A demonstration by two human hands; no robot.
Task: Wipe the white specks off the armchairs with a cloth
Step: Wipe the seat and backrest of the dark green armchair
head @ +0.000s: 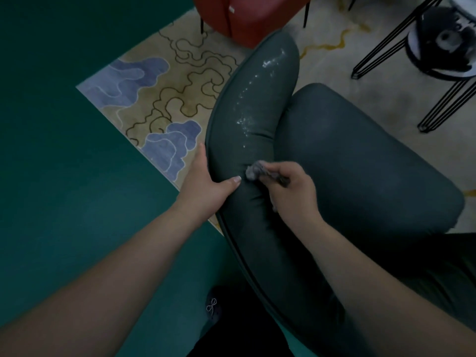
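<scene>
White specks (246, 117) run in a glinting trail along the top of the curved backrest of a dark green armchair (347, 161), thickest near the far end of the rest and thinning toward the person. At the near end of that trail a small grey cloth (255, 171) is bunched against the upholstery, held by the right hand (291, 189), whose fingers are curled round it with a crumpled tuft sticking out in front. Just beside it, the left hand (208, 184) grips the outer edge of the backrest, thumb lying across the top and the fingers wrapped out of sight behind. The armchair stands partly on a beige rug (164, 81) with blue cloud shapes, which lies on a teal floor (64, 176). Beyond it are a red chair (247, 16) and a black wire-legged stool (438, 60).
</scene>
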